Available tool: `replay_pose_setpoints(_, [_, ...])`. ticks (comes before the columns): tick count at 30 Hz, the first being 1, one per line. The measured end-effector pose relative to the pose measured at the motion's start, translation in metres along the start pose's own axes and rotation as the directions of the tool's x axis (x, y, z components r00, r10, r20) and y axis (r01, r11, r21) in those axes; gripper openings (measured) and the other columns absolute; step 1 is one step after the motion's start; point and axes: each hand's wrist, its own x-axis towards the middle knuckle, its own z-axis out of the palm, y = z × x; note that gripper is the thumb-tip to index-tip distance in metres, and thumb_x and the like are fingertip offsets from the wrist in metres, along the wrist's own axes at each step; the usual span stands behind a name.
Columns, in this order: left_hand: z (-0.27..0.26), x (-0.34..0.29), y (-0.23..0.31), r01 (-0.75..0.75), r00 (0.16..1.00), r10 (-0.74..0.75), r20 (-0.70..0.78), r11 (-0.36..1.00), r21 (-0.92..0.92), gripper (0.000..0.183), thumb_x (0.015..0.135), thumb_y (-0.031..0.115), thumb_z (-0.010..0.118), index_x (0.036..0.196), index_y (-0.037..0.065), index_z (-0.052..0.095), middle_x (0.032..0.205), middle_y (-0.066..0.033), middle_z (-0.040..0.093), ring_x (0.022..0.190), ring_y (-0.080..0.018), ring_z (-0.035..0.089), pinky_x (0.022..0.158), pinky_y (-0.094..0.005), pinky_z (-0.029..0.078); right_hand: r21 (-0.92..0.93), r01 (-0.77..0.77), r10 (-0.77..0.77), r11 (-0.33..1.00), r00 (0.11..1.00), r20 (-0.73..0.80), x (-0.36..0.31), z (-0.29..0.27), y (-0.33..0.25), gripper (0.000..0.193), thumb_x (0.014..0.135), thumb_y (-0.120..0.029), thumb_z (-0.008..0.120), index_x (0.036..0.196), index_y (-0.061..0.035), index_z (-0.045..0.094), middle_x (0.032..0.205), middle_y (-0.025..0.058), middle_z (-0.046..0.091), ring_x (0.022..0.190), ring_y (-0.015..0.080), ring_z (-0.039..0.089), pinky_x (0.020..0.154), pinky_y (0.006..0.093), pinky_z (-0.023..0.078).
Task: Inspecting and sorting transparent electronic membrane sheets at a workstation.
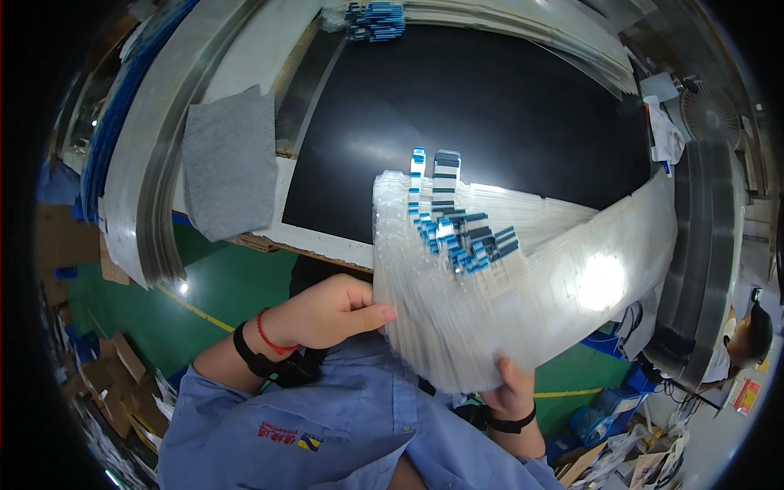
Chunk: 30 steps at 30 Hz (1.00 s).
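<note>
A thick stack of thin, translucent plastic sheets [457, 327] spreads like a fan over the near edge of the table. Blue and black striped strips [469, 233] run across the fanned sheets, and two of them stick up past the far edge. My left hand [339, 312] grips the stack's left edge, thumb on top and the other fingers curled, partly hidden. At the near edge, my right hand [512, 388] pinches the sheets with its thumb above and its fingers mostly hidden underneath.
A black mat [482, 106] covers the tabletop. More sheets with blue strips [376, 22] lie along its far edge. A grey cloth [229, 162] is at the left, beside stacked long sheets [151, 188]. A fan [709, 113] and another person [747, 335] are at the right.
</note>
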Motion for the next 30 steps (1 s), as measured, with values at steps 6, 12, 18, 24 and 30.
replay_pose_setpoints(6, [-0.003,0.001,-0.006,-0.001,0.997,-0.004,0.073,0.998,0.063,0.022,0.088,0.018,0.055,0.089,-0.003,0.063,0.08,-0.0058,0.064,0.074,-0.0084,0.056,0.07,-0.023,0.045,0.035,0.006,-0.008,0.999,0.998,0.065,-0.002,-0.003,-0.003,0.066,0.076,-0.016,0.067,0.13,-0.0023,0.031,0.126,0.0137,0.043,0.115,0.0299,0.043,0.097,0.044,0.035])
replay_pose_setpoints(12, [-0.003,0.0,-0.007,-0.012,0.999,0.014,0.035,0.998,-0.058,0.024,0.09,0.018,0.051,0.087,-0.003,0.062,0.08,-0.006,0.063,0.073,-0.0103,0.056,0.069,-0.0244,0.045,0.017,0.012,-0.012,1.0,1.0,0.023,-0.002,-0.004,-0.001,0.068,0.075,-0.018,0.068,0.13,-0.002,0.032,0.126,0.0135,0.043,0.115,0.0299,0.043,0.096,0.0439,0.035])
replay_pose_setpoints(18, [-0.009,-0.002,-0.001,-0.015,0.997,0.016,0.081,1.0,-0.005,0.03,0.093,0.019,0.045,0.087,-0.005,0.062,0.082,-0.0075,0.063,0.076,-0.0108,0.056,0.072,-0.025,0.045,-0.028,0.031,-0.029,0.999,0.998,0.064,-0.007,-0.014,-0.004,0.069,0.075,-0.02,0.069,0.13,-0.0016,0.032,0.126,0.0138,0.043,0.116,0.0294,0.044,0.097,0.0436,0.035])
replay_pose_setpoints(24, [-0.01,0.002,-0.001,-0.019,0.996,0.009,0.091,0.994,0.107,0.028,0.091,0.019,0.048,0.087,-0.005,0.062,0.079,-0.0058,0.063,0.073,-0.0098,0.056,0.069,-0.0239,0.046,-0.023,0.025,-0.025,0.999,1.0,0.014,0.0,0.001,-0.004,0.068,0.076,-0.021,0.068,0.13,-0.0016,0.032,0.126,0.0138,0.043,0.115,0.0295,0.044,0.097,0.0436,0.035])
replay_pose_setpoints(30, [0.003,-0.002,-0.003,0.015,1.0,-0.014,0.022,0.998,-0.06,0.022,0.088,0.016,0.054,0.089,-0.004,0.063,0.08,-0.0045,0.063,0.072,-0.0065,0.055,0.067,-0.021,0.045,-0.042,0.038,-0.035,0.998,0.998,0.058,-0.002,-0.004,-0.005,0.068,0.076,-0.022,0.067,0.13,-0.0015,0.031,0.126,0.0143,0.043,0.115,0.0299,0.044,0.097,0.0439,0.035])
